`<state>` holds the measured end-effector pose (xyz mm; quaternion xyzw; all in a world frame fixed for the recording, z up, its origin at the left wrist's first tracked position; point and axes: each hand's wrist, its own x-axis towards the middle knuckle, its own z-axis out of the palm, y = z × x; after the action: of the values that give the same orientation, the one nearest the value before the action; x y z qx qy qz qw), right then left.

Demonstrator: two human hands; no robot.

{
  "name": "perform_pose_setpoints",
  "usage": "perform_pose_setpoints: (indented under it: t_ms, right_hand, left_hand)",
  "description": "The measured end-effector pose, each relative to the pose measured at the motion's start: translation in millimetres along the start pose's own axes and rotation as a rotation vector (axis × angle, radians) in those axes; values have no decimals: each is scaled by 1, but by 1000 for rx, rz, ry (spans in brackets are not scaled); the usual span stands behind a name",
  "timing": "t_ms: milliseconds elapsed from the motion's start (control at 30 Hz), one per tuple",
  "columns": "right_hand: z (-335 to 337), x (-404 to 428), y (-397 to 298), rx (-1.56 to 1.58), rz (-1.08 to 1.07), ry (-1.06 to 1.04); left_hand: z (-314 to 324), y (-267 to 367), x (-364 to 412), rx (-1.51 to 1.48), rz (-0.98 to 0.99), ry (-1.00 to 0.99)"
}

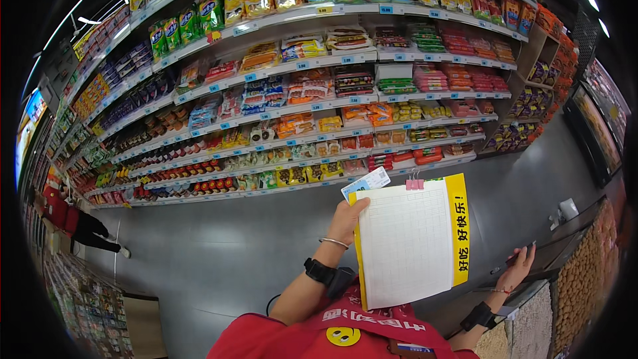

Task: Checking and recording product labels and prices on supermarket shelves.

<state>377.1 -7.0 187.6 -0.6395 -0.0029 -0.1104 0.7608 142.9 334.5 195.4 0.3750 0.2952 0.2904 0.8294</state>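
Observation:
My left hand [347, 219] grips the left edge of a yellow board [459, 219] that bears printed writing. Over the board lies a white paper sheet with a ruled grid [406, 249], fastened at the top by a pink binder clip [414, 184]. A shelf price card [374, 179] sticks out above the board's upper left corner, beside my left thumb. Out to the right, apart from the board, my right hand [518, 269] holds a dark pen [511, 261].
Shelves [319, 62] of packaged snacks curve across the front, with price labels along their edges. A person in a red top [62, 212] stands at the far left. Bins of loose goods [573, 274] flank my right side. Grey floor [224, 239] lies between.

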Motion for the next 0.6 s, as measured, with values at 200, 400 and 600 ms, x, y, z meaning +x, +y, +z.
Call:
perform_pose_setpoints:
  t_ms: [200, 400, 600]
  right_hand:
    - [100, -50, -75, -151, -236, -616]
    - [237, -78, -84, -576, -586, -1168]
    - [300, -90, -41, -878, -618, -1504]
  left_hand:
    - [10, -13, 5, 38, -77, -53]
    - [12, -19, 4, 23, -67, -76]
    - [0, -24, 10, -16, -58, -93]
